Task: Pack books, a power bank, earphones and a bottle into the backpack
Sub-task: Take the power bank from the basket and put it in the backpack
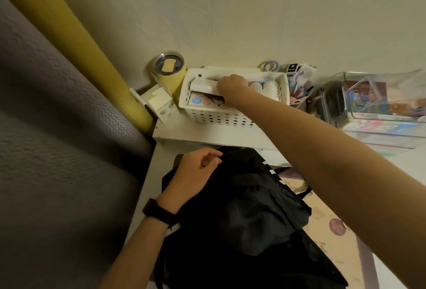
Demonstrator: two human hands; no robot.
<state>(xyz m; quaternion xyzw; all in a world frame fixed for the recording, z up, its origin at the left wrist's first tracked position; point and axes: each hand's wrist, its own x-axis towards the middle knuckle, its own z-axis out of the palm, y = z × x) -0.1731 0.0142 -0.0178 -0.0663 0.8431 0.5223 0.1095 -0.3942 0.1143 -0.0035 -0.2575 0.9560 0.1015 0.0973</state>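
Head view: right hand (232, 88) reaches into white perforated basket (219, 118) by the wall, fingers curled round a white block (204, 86). Left hand (193, 173) rests on black backpack (242, 208) lying nearer the person, fingers curled. Whether it pinches the fabric cannot be told.

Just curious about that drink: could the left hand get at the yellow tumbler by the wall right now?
Probably yes. The left hand holds the backpack, the tumbler stands free left of the white basket, and only a small open carton sits before it.

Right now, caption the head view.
Right hand grips a white box in the basket; left hand rests on the black backpack.
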